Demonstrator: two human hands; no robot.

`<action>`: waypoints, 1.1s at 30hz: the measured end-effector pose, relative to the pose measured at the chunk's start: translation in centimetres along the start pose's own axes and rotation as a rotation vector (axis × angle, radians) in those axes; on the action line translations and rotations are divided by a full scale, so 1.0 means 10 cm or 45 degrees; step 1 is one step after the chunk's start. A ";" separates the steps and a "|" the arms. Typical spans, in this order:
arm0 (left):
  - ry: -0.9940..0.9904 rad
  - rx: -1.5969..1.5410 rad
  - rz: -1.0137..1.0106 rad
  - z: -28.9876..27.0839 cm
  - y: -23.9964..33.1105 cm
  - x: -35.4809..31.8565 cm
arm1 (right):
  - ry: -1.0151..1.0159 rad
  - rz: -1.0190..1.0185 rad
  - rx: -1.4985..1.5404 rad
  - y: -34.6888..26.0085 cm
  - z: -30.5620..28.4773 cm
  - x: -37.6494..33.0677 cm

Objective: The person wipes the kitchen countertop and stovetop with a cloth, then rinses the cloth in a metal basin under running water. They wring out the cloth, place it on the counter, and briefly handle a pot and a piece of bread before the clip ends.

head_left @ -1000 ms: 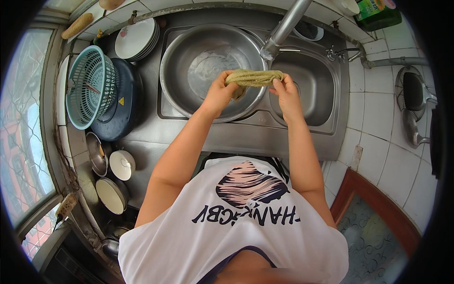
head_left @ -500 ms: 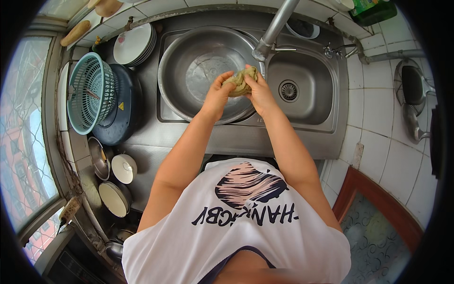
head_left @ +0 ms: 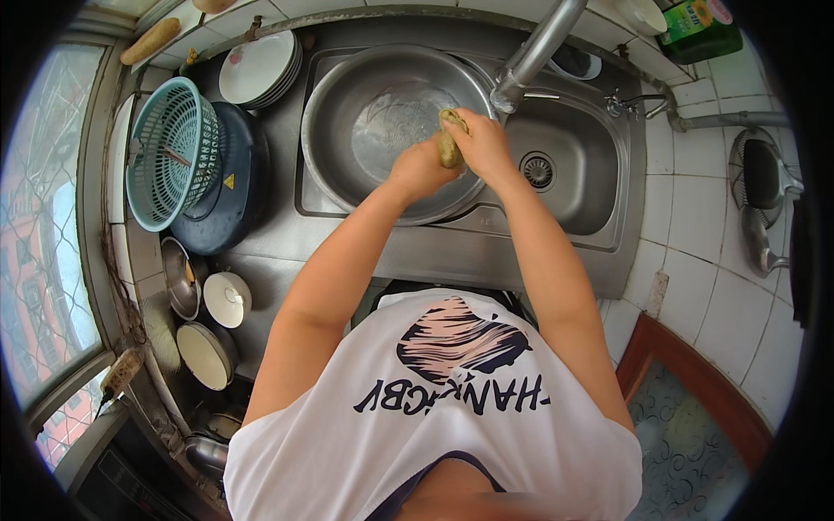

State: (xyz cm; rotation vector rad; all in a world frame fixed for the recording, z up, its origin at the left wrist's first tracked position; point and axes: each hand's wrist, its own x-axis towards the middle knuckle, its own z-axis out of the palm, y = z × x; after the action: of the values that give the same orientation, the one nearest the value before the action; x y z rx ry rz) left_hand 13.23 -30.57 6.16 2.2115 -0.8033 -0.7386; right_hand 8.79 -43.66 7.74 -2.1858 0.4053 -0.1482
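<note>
A bunched yellow-green cloth (head_left: pixel 451 143) is gripped between my two hands, over the right part of a wide metal basin (head_left: pixel 360 117). My left hand (head_left: pixel 423 167) is closed around its lower end. Higher up, my right hand (head_left: pixel 483 143) has its fingers wrapped over the same cloth. The basin sits over the left side of the steel sink unit, with a little water or wet sheen on its bottom. A metal faucet (head_left: pixel 530 61) stands just beyond my right hand.
The right sink bowl (head_left: pixel 578 148) has a drain. Stacked plates (head_left: pixel 256 74), a light-blue colander (head_left: pixel 174 156) against a dark-blue tub (head_left: pixel 234 195), and bowls (head_left: pixel 228 300) stand at left. A green bottle (head_left: pixel 699 39) is far right; ladles (head_left: pixel 756 230) hang on the right wall.
The cloth, spread loosely across both hands before, is now squeezed into a narrow upright bundle. My hands have closed tighter around it, the right turning over. The whole view has shifted slightly.
</note>
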 end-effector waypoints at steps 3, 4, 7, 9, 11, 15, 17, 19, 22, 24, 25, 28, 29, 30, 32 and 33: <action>0.108 0.343 -0.013 0.10 -0.04 0.02 | -0.010 -0.015 -0.177 0.06 0.07 0.02; 0.135 0.404 -0.005 0.13 -0.05 0.01 | -0.013 -0.009 -0.224 0.07 0.09 0.02; 0.228 0.561 0.050 0.20 -0.11 -0.04 | -0.031 0.026 -0.343 0.06 0.14 -0.02; 0.305 0.633 0.130 0.25 -0.19 -0.07 | -0.054 0.063 -0.388 0.09 0.18 -0.04; 0.318 0.622 0.163 0.30 -0.25 -0.09 | -0.086 0.107 -0.405 0.15 0.24 -0.07; 0.324 0.491 0.155 0.30 -0.33 -0.16 | -0.169 0.156 -0.238 0.16 0.26 -0.08; 0.405 0.413 0.103 0.14 -0.39 -0.24 | -0.150 0.165 0.059 0.18 0.27 -0.11; 0.427 0.369 -0.018 -0.11 -0.46 -0.34 | 0.008 0.204 0.184 0.38 0.31 -0.16; 0.675 0.369 -0.081 -0.34 -0.89 -0.53 | 0.093 0.322 0.230 0.66 0.31 -0.28; 0.750 0.372 -0.180 -0.44 -1.13 -0.63 | 0.092 0.384 0.250 0.75 0.30 -0.38; 0.796 0.427 -0.254 -0.47 -1.19 -0.69 | 0.084 0.391 0.277 0.75 0.30 -0.46; 0.971 0.395 -0.364 -0.47 -1.40 -0.77 | 0.070 0.443 0.313 0.74 0.32 -0.63; 0.897 0.155 -0.411 -0.49 -1.45 -0.79 | 0.067 0.465 0.318 0.74 0.33 -0.66; 0.817 -0.085 -0.451 -0.54 -1.45 -0.80 | 0.081 0.466 0.309 0.77 0.34 -0.69; 0.753 -0.261 -0.494 -0.55 -1.47 -0.79 | 0.108 0.467 0.291 0.82 0.34 -0.73; 0.780 -0.199 -0.502 -0.54 -1.51 -0.80 | 0.208 0.367 0.152 0.82 0.30 -0.70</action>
State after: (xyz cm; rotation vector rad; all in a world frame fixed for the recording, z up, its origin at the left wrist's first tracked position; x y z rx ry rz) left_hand 16.71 -13.88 0.55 2.2819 -0.0068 -0.2447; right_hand 1.00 -43.55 -0.29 -1.9805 0.7785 -0.1872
